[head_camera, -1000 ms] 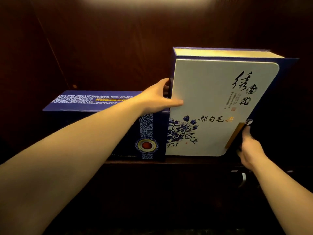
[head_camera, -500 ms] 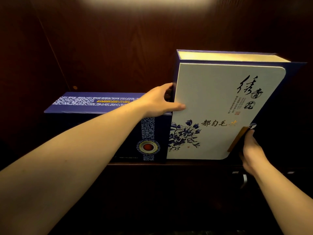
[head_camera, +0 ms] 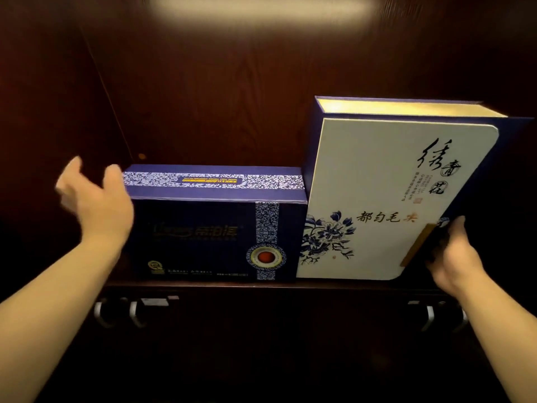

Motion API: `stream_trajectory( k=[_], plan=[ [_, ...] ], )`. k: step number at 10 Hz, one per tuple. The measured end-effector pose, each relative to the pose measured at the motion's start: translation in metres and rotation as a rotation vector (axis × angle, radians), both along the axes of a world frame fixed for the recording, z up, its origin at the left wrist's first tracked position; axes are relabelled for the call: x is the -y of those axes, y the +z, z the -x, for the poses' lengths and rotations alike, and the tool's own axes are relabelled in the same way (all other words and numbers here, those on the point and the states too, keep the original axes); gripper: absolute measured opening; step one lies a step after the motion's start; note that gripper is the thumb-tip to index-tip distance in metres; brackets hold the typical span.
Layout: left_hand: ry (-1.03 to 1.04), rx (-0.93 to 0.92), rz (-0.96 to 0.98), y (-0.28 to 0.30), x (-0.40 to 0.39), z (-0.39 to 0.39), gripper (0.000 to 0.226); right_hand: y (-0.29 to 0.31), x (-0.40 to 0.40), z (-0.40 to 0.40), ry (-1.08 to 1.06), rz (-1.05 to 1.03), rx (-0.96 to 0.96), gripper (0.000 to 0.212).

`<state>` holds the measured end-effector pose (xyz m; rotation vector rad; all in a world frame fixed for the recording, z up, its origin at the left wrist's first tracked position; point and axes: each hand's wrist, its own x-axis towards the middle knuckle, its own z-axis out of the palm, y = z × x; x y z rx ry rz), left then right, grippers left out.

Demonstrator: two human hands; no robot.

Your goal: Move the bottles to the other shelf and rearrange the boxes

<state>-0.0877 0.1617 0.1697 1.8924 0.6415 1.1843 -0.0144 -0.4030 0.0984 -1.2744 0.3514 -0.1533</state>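
A tall white box (head_camera: 386,193) with blue flowers and black calligraphy stands upright on the right of the dark wooden shelf (head_camera: 261,285). Touching its left side is a lower dark blue box (head_camera: 209,228) with a patterned band and a red round emblem. My left hand (head_camera: 93,199) is open and blurred at the blue box's left end, fingers spread. My right hand (head_camera: 453,254) grips the white box's lower right edge by the gold clasp. No bottles are in view.
The dark wood back wall and left side wall enclose the shelf. Below the shelf edge are metal cabinet handles (head_camera: 119,312) on the left and more metal handles (head_camera: 441,315) on the right. A light strip glows at the top.
My left hand has let go of the white box's left edge and swung left to the blue box's left end. The right hand still holds the white box.
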Motion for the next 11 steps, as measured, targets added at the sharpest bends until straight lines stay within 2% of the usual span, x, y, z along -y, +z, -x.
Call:
stream_trajectory(
  k=[1,2,4,5,7,8,9,10,11],
  plan=[
    [-0.128,-0.068,0.367,-0.048,-0.016,0.009,0.034,-0.002,-0.005,-0.001,-0.002,-0.029,-0.023,0.072],
    [-0.241,-0.087,0.344,-0.066,-0.013,0.013,0.033,-0.003,-0.008,-0.004,-0.019,-0.046,-0.040,0.072],
    [-0.354,-0.104,0.383,-0.062,-0.015,0.022,0.025,-0.003,-0.008,-0.006,-0.018,-0.055,-0.046,0.067],
    [-0.419,-0.045,0.569,-0.057,-0.010,0.025,0.025,-0.004,-0.006,-0.004,-0.034,-0.055,-0.042,0.065],
    [-0.449,-0.041,0.642,-0.056,-0.010,0.026,0.027,-0.010,-0.001,-0.009,-0.048,-0.061,-0.046,0.072],
    [-0.460,-0.039,0.642,-0.057,-0.012,0.025,0.030,-0.012,0.001,-0.009,-0.047,-0.052,-0.040,0.073],
    [-0.480,-0.069,0.641,-0.058,-0.012,0.025,0.044,-0.012,-0.001,-0.008,-0.078,-0.023,-0.049,0.077],
    [-0.404,-0.149,0.570,-0.056,-0.009,0.027,0.074,-0.009,-0.009,0.002,-0.177,0.105,-0.108,0.078],
    [-0.294,-0.253,0.369,-0.051,-0.006,0.041,0.091,-0.007,-0.026,0.028,-0.239,0.288,-0.038,0.077]
  ],
)
